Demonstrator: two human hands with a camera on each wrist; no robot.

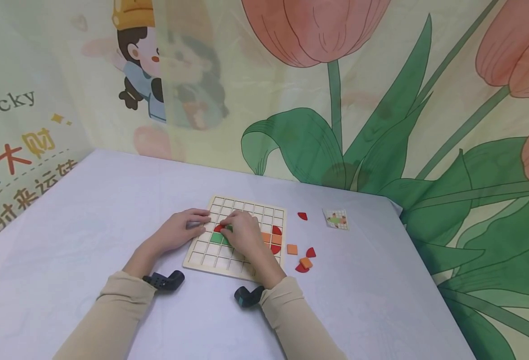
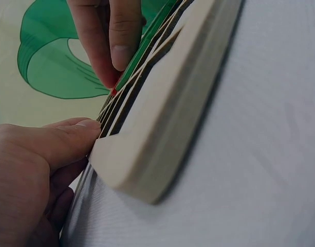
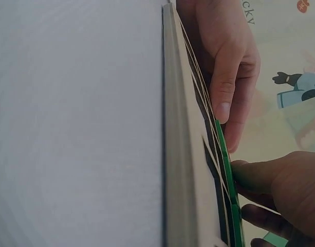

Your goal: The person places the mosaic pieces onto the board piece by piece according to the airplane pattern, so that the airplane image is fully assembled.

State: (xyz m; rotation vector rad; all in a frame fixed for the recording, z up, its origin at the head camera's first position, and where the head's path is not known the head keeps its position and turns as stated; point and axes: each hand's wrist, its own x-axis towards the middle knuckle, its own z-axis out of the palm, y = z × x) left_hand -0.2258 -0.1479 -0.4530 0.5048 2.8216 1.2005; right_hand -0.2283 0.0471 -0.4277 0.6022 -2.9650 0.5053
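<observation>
A wooden grid board (image 1: pixel 203 259) lies on the table, with green squares (image 1: pixel 216 237), orange squares (image 1: pixel 276 239) and red quarter-circle pieces (image 1: pixel 276 249) on its cells. My left hand (image 1: pixel 180 231) rests at the board's left edge, fingers extended and thumb touching the rim. In the left wrist view the left thumb (image 2: pixel 70 141) lies against the corner. My right hand (image 1: pixel 244 234) reaches over the middle of the board, its bent fingers and thumb at a red quarter-circle piece (image 1: pixel 218 228) beside the green squares. The fingers partly hide that piece and the cells under the palm.
Right of the board lie loose orange squares (image 1: pixel 292 249) and several red pieces (image 1: pixel 302 216), one partly under an orange square. A small pattern card (image 1: pixel 336 219) lies farther right. A printed curtain (image 1: pixel 291 125) hangs behind the white table (image 1: pixel 363 300).
</observation>
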